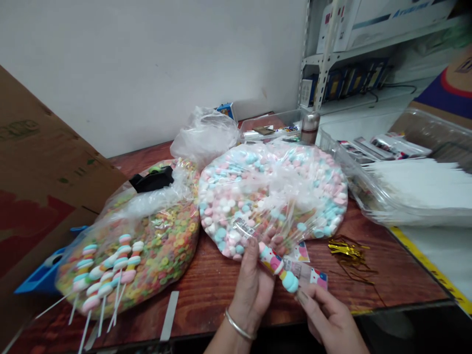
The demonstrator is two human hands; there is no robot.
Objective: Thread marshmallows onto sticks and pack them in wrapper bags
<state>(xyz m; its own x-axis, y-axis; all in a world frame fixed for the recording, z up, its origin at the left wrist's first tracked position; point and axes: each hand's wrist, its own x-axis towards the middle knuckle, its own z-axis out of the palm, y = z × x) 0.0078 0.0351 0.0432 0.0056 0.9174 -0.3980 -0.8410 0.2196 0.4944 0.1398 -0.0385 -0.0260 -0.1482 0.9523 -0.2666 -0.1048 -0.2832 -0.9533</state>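
Observation:
A marshmallow skewer in a printed clear wrapper, with blue, white, yellow and pink pieces, slants down to the right between my hands. My left hand, wearing a bracelet, is closed around its upper part. With thumb and fingertips, my right hand pinches its lower end beside the blue marshmallow; whether wrapper or stick is in the pinch, I cannot tell. Right behind them lies a large clear bag of pastel marshmallows. Flat printed wrappers lie on the table, close to my right hand.
Several unwrapped marshmallow skewers rest on a bag of ring candies at left, with a black object on top. Gold twist ties lie at right. A clear bin holds white sticks. A cardboard box stands far left.

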